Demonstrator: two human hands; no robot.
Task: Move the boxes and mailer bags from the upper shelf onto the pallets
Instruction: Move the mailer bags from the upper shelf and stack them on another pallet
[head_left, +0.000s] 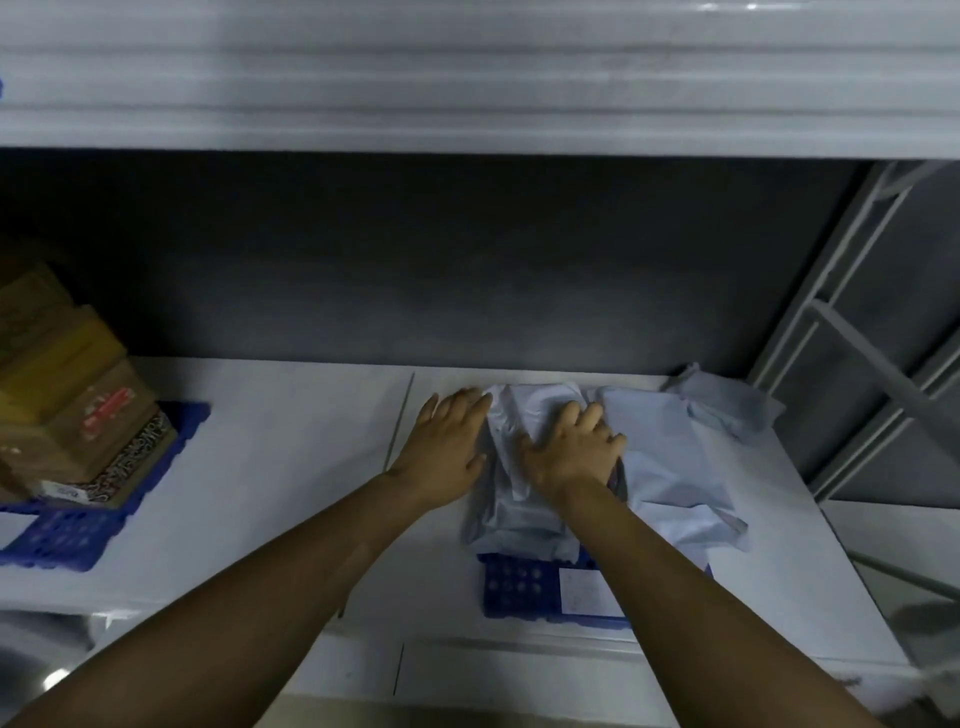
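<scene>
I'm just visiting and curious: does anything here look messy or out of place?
Slightly. The grey mailer bags lie crumpled and overlapping, spilling past the blue pallet beneath them; one bag sits at the far right, seemingly off it. The cardboard boxes on the left are stacked a bit askew.

Dim light. Pale ribbed edge of upper shelf (467, 78) spans the top. Dark grey wall (415, 260) behind. White lower shelf (270, 467) below, seam down its middle. Grey metal rack frame (860, 332) at right.
</scene>
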